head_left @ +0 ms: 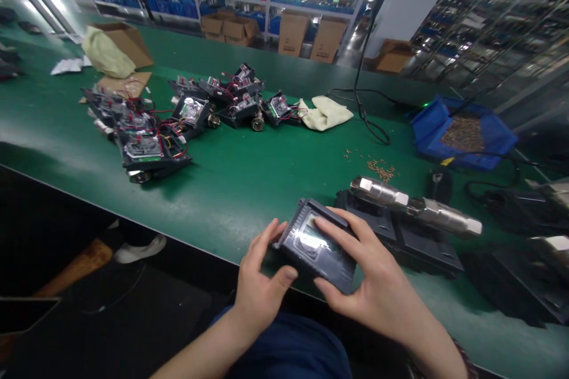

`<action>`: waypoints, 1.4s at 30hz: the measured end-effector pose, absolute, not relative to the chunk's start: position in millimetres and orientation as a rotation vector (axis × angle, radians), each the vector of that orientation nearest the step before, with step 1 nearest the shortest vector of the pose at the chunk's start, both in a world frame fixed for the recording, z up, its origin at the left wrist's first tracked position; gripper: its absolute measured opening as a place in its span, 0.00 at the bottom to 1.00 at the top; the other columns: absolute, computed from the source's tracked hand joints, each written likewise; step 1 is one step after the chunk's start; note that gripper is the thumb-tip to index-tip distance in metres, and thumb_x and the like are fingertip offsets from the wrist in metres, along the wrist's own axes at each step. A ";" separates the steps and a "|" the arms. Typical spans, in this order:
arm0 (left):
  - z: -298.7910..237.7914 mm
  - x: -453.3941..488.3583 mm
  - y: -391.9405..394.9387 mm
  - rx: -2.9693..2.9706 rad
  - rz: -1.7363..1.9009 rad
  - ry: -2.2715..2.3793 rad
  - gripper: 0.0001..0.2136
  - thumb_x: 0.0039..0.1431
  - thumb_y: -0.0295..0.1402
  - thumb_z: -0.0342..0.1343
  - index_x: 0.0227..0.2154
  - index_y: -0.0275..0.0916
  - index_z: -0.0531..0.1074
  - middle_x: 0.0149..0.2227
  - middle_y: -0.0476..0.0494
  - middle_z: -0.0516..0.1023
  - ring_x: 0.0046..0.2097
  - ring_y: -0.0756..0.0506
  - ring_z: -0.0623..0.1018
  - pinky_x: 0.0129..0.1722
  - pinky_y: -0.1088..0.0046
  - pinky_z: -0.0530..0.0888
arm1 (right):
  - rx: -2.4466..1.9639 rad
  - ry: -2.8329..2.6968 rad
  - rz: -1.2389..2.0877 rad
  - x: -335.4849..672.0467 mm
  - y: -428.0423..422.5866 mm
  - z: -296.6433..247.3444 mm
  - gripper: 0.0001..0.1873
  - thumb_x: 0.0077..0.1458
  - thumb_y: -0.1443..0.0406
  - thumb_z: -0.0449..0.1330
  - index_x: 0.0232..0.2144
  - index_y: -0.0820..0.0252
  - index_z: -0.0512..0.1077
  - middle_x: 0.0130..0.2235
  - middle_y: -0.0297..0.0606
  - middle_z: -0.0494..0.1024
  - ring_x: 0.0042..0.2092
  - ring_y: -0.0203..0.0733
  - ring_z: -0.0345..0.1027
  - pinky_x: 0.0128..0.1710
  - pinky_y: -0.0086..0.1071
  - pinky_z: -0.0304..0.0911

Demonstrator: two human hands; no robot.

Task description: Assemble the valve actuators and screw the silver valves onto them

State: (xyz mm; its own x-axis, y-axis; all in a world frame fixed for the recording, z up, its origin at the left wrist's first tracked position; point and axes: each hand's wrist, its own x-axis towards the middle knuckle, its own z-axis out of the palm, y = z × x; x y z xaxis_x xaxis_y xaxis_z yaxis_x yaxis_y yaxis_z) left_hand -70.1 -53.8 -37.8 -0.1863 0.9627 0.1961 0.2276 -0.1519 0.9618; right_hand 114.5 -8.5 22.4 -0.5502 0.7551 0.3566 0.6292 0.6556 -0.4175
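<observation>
A dark grey meter housing point(326, 257) with a clear, shiny window is held tilted above the front edge of the green bench. My right hand point(371, 272) grips its right side, the index finger lying across the window and the thumb at the lower edge. At the left end, my left hand point(262, 275) holds the housing between fingers at its upper left corner and the thumb near its lower edge. Just right of my hands lie more dark housings point(386, 228) fitted with silver metal pipe fittings point(444, 217).
Opened units with red wires point(142, 145) cluster at the left and middle of the bench point(249, 172). Loose screws point(382, 170) lie near a blue bin of screws point(462, 133). A black cable point(362, 109), a pale cloth point(326, 113) and a cardboard box point(127, 44) stand farther back.
</observation>
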 end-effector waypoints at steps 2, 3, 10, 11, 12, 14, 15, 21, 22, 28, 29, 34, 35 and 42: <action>-22.0 -81.3 -41.9 1.391 1.297 1.324 0.34 0.62 0.58 0.42 0.57 0.34 0.65 0.53 0.32 0.75 0.50 0.39 0.77 0.51 0.60 0.73 | -1.055 -2.381 0.316 114.2 -9.7 23.6 0.34 0.49 0.63 0.60 0.59 0.57 0.59 0.59 0.51 0.61 0.60 0.54 0.61 0.54 0.46 0.67; -13.2 -86.6 -34.8 1.372 1.199 1.278 0.33 0.62 0.57 0.42 0.57 0.33 0.66 0.53 0.32 0.75 0.49 0.39 0.77 0.50 0.60 0.73 | -1.043 -2.388 0.308 113.6 -11.1 24.2 0.34 0.49 0.63 0.60 0.59 0.57 0.59 0.59 0.51 0.61 0.60 0.54 0.60 0.54 0.46 0.67; 9.6 -98.3 -25.8 1.276 0.749 1.175 0.40 0.47 0.44 0.58 0.62 0.32 0.59 0.52 0.34 0.73 0.50 0.35 0.74 0.53 0.53 0.70 | -0.986 -2.295 0.413 112.0 -39.9 14.0 0.36 0.49 0.63 0.61 0.61 0.54 0.58 0.63 0.48 0.56 0.63 0.56 0.54 0.58 0.49 0.62; 4.6 -98.5 -33.7 1.302 0.776 1.195 0.40 0.46 0.43 0.59 0.63 0.33 0.58 0.53 0.33 0.72 0.51 0.34 0.73 0.54 0.52 0.69 | -1.013 -2.190 0.485 113.6 -45.8 9.1 0.38 0.50 0.62 0.62 0.62 0.52 0.56 0.64 0.47 0.54 0.64 0.58 0.52 0.58 0.51 0.61; -1.5 -99.1 -42.8 1.338 0.805 1.213 0.40 0.46 0.42 0.59 0.63 0.34 0.58 0.54 0.33 0.71 0.52 0.34 0.73 0.55 0.51 0.67 | -1.063 -2.059 0.590 115.4 -51.4 3.9 0.40 0.51 0.60 0.62 0.64 0.51 0.52 0.66 0.47 0.52 0.65 0.59 0.52 0.58 0.51 0.61; -14.2 -101.8 -62.1 1.425 0.862 1.234 0.39 0.47 0.39 0.59 0.64 0.38 0.57 0.56 0.35 0.69 0.56 0.33 0.70 0.58 0.51 0.64 | -1.188 -1.792 0.929 118.7 -60.7 -5.8 0.44 0.52 0.59 0.62 0.66 0.50 0.45 0.66 0.48 0.53 0.63 0.57 0.56 0.56 0.48 0.64; -19.8 -103.5 -70.9 1.470 0.885 1.229 0.39 0.47 0.38 0.59 0.64 0.41 0.56 0.58 0.36 0.68 0.58 0.33 0.68 0.59 0.51 0.63 | -1.237 -1.682 1.153 119.7 -64.2 -9.4 0.46 0.52 0.60 0.62 0.66 0.50 0.43 0.65 0.48 0.57 0.61 0.55 0.61 0.55 0.47 0.65; -34.3 -103.4 -96.8 1.684 0.909 1.240 0.37 0.56 0.50 0.57 0.66 0.49 0.50 0.59 0.37 0.66 0.58 0.34 0.67 0.56 0.51 0.67 | -1.266 -1.506 1.769 116.7 -74.1 -11.1 0.43 0.45 0.64 0.65 0.61 0.57 0.52 0.59 0.48 0.65 0.57 0.50 0.65 0.59 0.43 0.60; -34.8 -101.0 -97.6 1.705 0.936 1.259 0.39 0.54 0.55 0.56 0.66 0.50 0.49 0.57 0.37 0.67 0.56 0.34 0.69 0.54 0.51 0.69 | -1.275 -1.542 1.772 116.3 -75.2 -9.9 0.42 0.45 0.65 0.65 0.60 0.57 0.52 0.59 0.48 0.64 0.57 0.49 0.64 0.59 0.43 0.59; -31.5 -89.3 -97.0 1.757 1.063 1.278 0.34 0.54 0.58 0.53 0.61 0.54 0.54 0.50 0.42 0.71 0.48 0.39 0.72 0.47 0.58 0.73 | -1.273 -1.545 1.853 117.8 -78.8 -8.2 0.39 0.47 0.64 0.66 0.58 0.54 0.53 0.54 0.43 0.68 0.50 0.44 0.68 0.51 0.36 0.66; -29.9 -88.6 -96.5 1.734 1.072 1.277 0.32 0.54 0.58 0.55 0.58 0.53 0.57 0.48 0.43 0.71 0.47 0.40 0.73 0.46 0.59 0.73 | -1.262 -1.526 1.848 117.8 -78.3 -8.8 0.38 0.46 0.63 0.67 0.56 0.54 0.55 0.51 0.41 0.70 0.47 0.43 0.70 0.47 0.35 0.67; -24.2 -86.7 -93.9 1.611 1.049 1.285 0.29 0.49 0.57 0.60 0.50 0.48 0.64 0.43 0.45 0.71 0.43 0.41 0.74 0.42 0.62 0.73 | -1.270 -1.538 1.741 118.6 -72.8 -10.5 0.37 0.39 0.62 0.72 0.51 0.56 0.62 0.43 0.38 0.75 0.39 0.41 0.70 0.38 0.32 0.67; -23.5 -86.8 -93.4 1.603 1.043 1.281 0.29 0.48 0.57 0.61 0.49 0.47 0.64 0.43 0.45 0.70 0.43 0.41 0.74 0.42 0.62 0.73 | -1.268 -1.549 1.728 118.9 -71.7 -10.6 0.37 0.38 0.61 0.72 0.50 0.56 0.63 0.42 0.38 0.76 0.38 0.41 0.70 0.37 0.32 0.67; -8.7 -92.5 -88.8 1.684 0.871 1.196 0.27 0.45 0.48 0.67 0.47 0.45 0.68 0.44 0.44 0.72 0.45 0.40 0.73 0.45 0.61 0.72 | -1.239 -1.678 1.567 119.5 -73.2 -10.4 0.33 0.39 0.61 0.71 0.48 0.58 0.66 0.42 0.39 0.78 0.38 0.42 0.73 0.37 0.31 0.70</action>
State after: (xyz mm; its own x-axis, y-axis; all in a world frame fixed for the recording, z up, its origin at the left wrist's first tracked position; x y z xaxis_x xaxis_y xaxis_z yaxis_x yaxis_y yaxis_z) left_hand -92.5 -88.8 -8.7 0.2933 0.9544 0.0552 0.3455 -0.1597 0.9247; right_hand 119.5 -73.2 -10.4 -0.4416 0.8737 -0.2040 0.2631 -0.0913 -0.9604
